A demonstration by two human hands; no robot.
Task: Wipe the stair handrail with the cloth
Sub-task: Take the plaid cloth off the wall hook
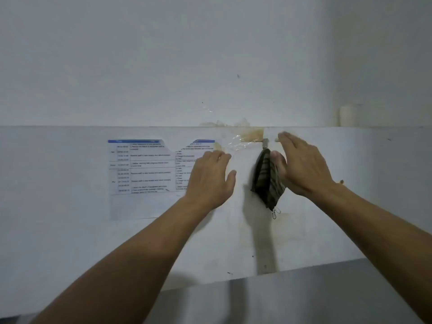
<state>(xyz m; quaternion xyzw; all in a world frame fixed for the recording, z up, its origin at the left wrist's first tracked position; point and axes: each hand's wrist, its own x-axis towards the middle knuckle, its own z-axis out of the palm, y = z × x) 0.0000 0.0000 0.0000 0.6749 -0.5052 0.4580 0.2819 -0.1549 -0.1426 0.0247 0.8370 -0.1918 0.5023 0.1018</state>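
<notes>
A dark striped cloth [265, 178] hangs folded from a small hook [265, 143] on the white wall. My right hand [301, 167] is just to its right, fingers stretched out and apart, thumb touching the cloth's right edge without closing on it. My left hand [210, 178] is raised to the left of the cloth, fingers loosely apart, holding nothing, a short gap from the cloth. No stair handrail is in view.
A printed schedule sheet [145, 174] is stuck to the wall left of my hands. Yellowed tape residue [247, 135] sits beside the hook. A ledge line [93, 126] crosses the wall. A grey floor strip [327, 291] runs below the wall.
</notes>
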